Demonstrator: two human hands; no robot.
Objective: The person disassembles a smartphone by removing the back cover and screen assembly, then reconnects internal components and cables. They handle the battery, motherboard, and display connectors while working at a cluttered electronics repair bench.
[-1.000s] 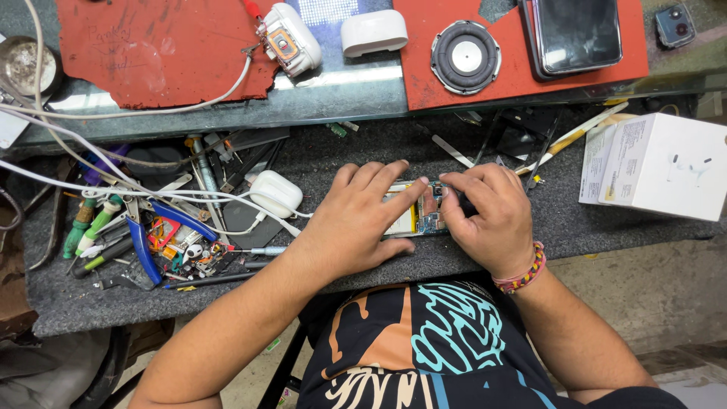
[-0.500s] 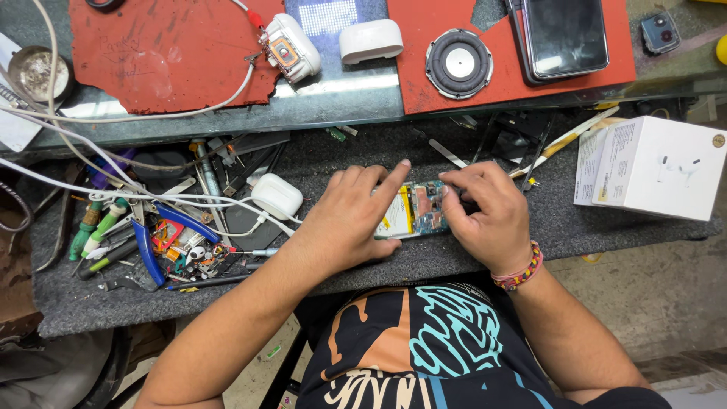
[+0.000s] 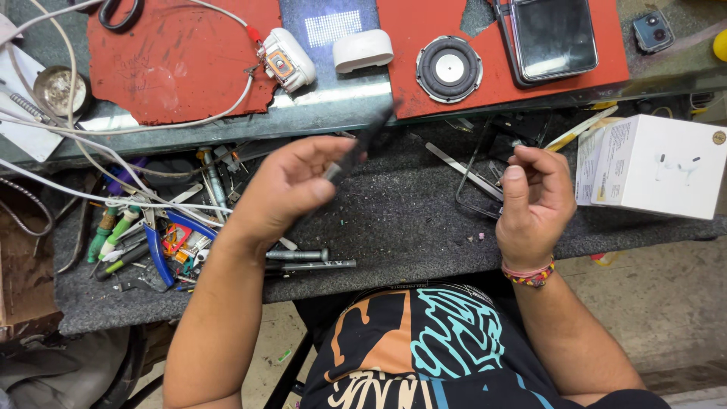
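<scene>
My left hand point(image 3: 284, 189) is raised over the dark grey mat point(image 3: 394, 220), fingers closed on a dark flat device point(image 3: 362, 144) seen edge-on and blurred, tilted up towards the glass shelf. My right hand point(image 3: 534, 201) hovers over the mat's right side, apart from the left. Its fingers are curled against the thumb and I see nothing in them. A beaded band sits on that wrist. Metal tweezers point(image 3: 463, 171) lie on the mat between the hands.
A white box point(image 3: 655, 163) stands at the right. The shelf behind carries red mats, a round speaker point(image 3: 449, 68), a dark phone point(image 3: 553, 38), a white case point(image 3: 363, 49) and a wired opened case point(image 3: 286, 59). Hand tools point(image 3: 151, 242) and cables crowd the left.
Both hands were pressed together on a small opened device on the mat. They have lifted and moved apart, and the left hand now carries the dark flat device up and tilted.
</scene>
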